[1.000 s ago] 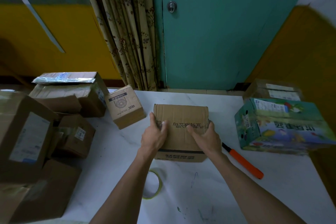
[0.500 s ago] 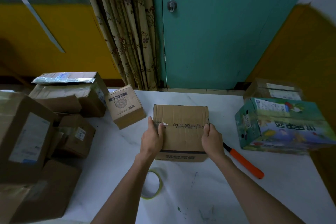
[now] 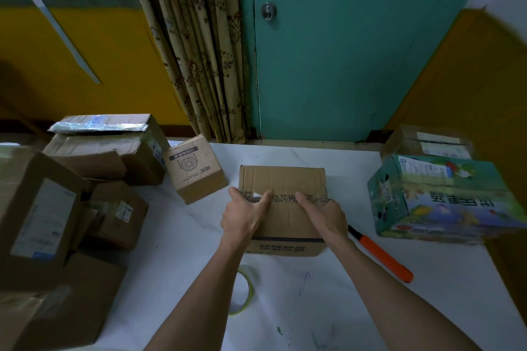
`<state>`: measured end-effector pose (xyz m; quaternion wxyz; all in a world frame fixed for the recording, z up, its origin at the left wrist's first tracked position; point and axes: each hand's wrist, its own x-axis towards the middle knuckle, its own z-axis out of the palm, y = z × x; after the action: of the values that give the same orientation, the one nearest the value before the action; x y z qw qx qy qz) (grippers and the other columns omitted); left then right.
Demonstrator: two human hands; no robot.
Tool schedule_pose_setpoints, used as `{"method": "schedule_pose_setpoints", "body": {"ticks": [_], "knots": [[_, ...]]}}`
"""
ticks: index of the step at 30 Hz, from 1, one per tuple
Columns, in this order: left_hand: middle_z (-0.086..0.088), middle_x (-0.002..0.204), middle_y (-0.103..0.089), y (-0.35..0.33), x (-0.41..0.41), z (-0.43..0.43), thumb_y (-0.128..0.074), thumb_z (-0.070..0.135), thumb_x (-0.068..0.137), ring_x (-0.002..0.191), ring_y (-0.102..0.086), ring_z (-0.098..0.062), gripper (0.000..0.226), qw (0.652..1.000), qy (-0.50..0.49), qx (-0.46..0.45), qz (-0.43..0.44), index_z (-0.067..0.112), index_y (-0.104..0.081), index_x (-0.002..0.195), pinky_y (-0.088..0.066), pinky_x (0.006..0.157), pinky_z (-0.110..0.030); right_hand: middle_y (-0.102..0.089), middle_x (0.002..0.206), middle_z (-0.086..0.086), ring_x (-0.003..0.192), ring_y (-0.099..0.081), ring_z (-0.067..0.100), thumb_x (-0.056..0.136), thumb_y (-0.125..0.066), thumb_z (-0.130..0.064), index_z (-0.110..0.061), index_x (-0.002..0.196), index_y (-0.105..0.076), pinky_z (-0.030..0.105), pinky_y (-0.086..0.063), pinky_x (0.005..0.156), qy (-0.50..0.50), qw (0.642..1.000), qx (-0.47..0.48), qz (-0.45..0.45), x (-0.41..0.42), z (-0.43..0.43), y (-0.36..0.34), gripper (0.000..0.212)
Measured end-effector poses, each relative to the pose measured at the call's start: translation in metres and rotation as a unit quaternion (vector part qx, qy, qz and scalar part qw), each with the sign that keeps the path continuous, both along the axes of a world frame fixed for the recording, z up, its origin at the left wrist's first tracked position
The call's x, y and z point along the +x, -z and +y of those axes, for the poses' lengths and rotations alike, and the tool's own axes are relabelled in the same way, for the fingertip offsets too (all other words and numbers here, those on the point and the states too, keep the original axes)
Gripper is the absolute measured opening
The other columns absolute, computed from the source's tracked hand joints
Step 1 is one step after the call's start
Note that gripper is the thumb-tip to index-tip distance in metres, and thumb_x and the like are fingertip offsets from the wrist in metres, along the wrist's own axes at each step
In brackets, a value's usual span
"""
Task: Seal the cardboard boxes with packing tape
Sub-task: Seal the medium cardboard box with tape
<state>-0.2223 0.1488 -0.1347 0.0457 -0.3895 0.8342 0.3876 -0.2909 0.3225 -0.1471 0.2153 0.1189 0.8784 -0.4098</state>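
Status: one brown cardboard box (image 3: pixel 282 208) sits mid-way across the white marble-look table (image 3: pixel 356 308), flaps down, and both hands are on its top. Left hand (image 3: pixel 245 216) and right hand (image 3: pixel 325 216) lie palm-down, thumbs stretched straight along the centre seam, pressing. The other fingers reach to the box's side edges, and the right fingertips drop past the edge out of sight. Neither hand pinches or carries anything. There is a pale shiny patch on the seam by the left thumb; can't tell whether clear tape runs the full seam. Reads as the press-down/smoothing step on this box, so it is probably near done on top. The thin roll of yellowish clear packing tape (image 3: pixel 247 292) lies flat on the table near the person, partly under the left forearm. An orange-handled cutter (image 3: pixel 379 255) lies right of the box. Left to do, as a guess: a pile of brown cartons (image 3: pixel 85 179), a small brown carton with a fan drawing (image 3: pixel 196 169) and a green printed carton (image 3: pixel 445 199). Their seal state is unreadable.
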Motion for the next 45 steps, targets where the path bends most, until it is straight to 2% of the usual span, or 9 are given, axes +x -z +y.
{"method": "schedule_pose_setpoints", "body": {"ticks": [10,15,18,22,28,31,34,40,45], "knots": [[-0.004,0.092,-0.056,0.01,0.001,-0.002,-0.028,0.05,0.107,0.081,-0.054,-0.024,0.038,0.997,0.009,-0.062,0.042,0.015,-0.043,0.116,-0.047,0.075,-0.039,-0.061,0.075,0.007,0.068,-0.056,0.018,0.103,-0.021,-0.056,-0.008,0.077,-0.059,0.029,-0.037,0.055,-0.013,0.999,0.013,0.038,0.002,0.002,-0.005,0.066],[-0.006,0.092,-0.06,0.011,0.003,-0.005,-0.023,0.045,0.109,0.082,-0.055,-0.027,0.037,0.998,0.004,-0.039,0.056,0.016,-0.047,0.107,-0.041,0.073,-0.038,-0.064,0.087,0.017,0.075,-0.058,0.023,0.106,-0.014,-0.046,-0.001,0.088,-0.063,0.038,-0.047,0.076,0.017,0.999,-0.014,0.023,0.004,0.008,-0.011,0.07],[-0.011,0.1,-0.064,0.013,0.002,-0.01,-0.021,0.045,0.109,0.087,-0.056,-0.03,0.04,0.997,0.001,-0.021,0.068,0.016,-0.049,0.109,-0.042,0.077,-0.039,-0.063,0.118,0.013,0.103,-0.058,0.024,0.106,-0.015,-0.05,-0.013,0.117,-0.062,0.037,-0.045,0.097,0.022,0.993,-0.118,0.011,0.013,0.011,-0.018,0.06],[-0.013,0.118,-0.061,0.016,0.003,-0.01,-0.019,0.044,0.11,0.103,-0.056,-0.031,0.049,0.995,-0.011,0.048,0.083,0.01,-0.05,0.127,-0.04,0.087,-0.038,-0.064,0.118,0.0,0.109,-0.059,0.019,0.098,-0.016,-0.066,-0.03,0.121,-0.059,0.04,-0.049,0.096,-0.007,0.983,-0.18,0.039,0.019,0.012,-0.039,0.06],[-0.009,0.13,-0.052,0.027,0.008,0.004,-0.02,0.047,0.109,0.111,-0.05,-0.022,0.055,0.971,-0.061,0.214,0.087,0.008,-0.042,0.141,-0.041,0.099,-0.039,-0.06,0.112,-0.001,0.102,-0.058,0.02,0.094,-0.014,-0.07,-0.032,0.116,-0.053,0.035,-0.049,0.08,-0.088,0.983,-0.101,0.125,0.028,-0.006,-0.065,0.059],[-0.009,0.132,-0.052,0.031,0.012,0.006,-0.018,0.046,0.109,0.109,-0.049,-0.022,0.053,0.974,-0.058,0.205,0.075,0.008,-0.041,0.139,-0.041,0.098,-0.039,-0.041,0.151,-0.008,0.14,-0.035,0.015,0.106,-0.03,-0.045,-0.026,0.146,-0.045,0.035,-0.03,0.112,-0.116,0.977,-0.058,0.167,0.036,-0.012,-0.07,0.047],[-0.014,0.126,-0.056,0.027,0.015,0.001,-0.02,0.043,0.11,0.103,-0.052,-0.022,0.049,0.979,-0.055,0.185,0.071,0.008,-0.046,0.133,-0.042,0.09,-0.037,-0.044,0.151,-0.007,0.142,-0.033,0.02,0.103,-0.047,-0.037,-0.024,0.138,-0.055,0.038,-0.025,0.115,-0.116,0.97,0.0,0.215,0.042,-0.017,-0.067,0.039],[-0.007,0.119,-0.068,0.003,0.019,0.0,-0.03,0.088,0.086,0.103,-0.068,-0.023,0.08,0.943,-0.058,0.276,0.178,0.029,-0.059,0.132,-0.056,0.091,-0.048,-0.008,0.164,0.008,0.149,-0.012,0.035,0.06,-0.06,-0.089,-0.02,0.156,-0.009,0.064,-0.018,0.116,-0.074,0.992,0.072,0.071,0.038,-0.021,-0.049,0.128],[0.002,0.123,-0.07,-0.012,0.019,-0.006,-0.058,0.076,0.085,0.103,-0.071,-0.015,0.068,0.931,-0.006,0.308,0.196,0.036,-0.052,0.139,-0.06,0.082,-0.032,-0.041,0.149,0.012,0.128,-0.051,0.034,0.049,-0.062,-0.093,-0.009,0.15,-0.018,0.048,-0.051,0.094,-0.061,0.994,0.07,0.054,0.021,-0.013,-0.045,0.14]]}}
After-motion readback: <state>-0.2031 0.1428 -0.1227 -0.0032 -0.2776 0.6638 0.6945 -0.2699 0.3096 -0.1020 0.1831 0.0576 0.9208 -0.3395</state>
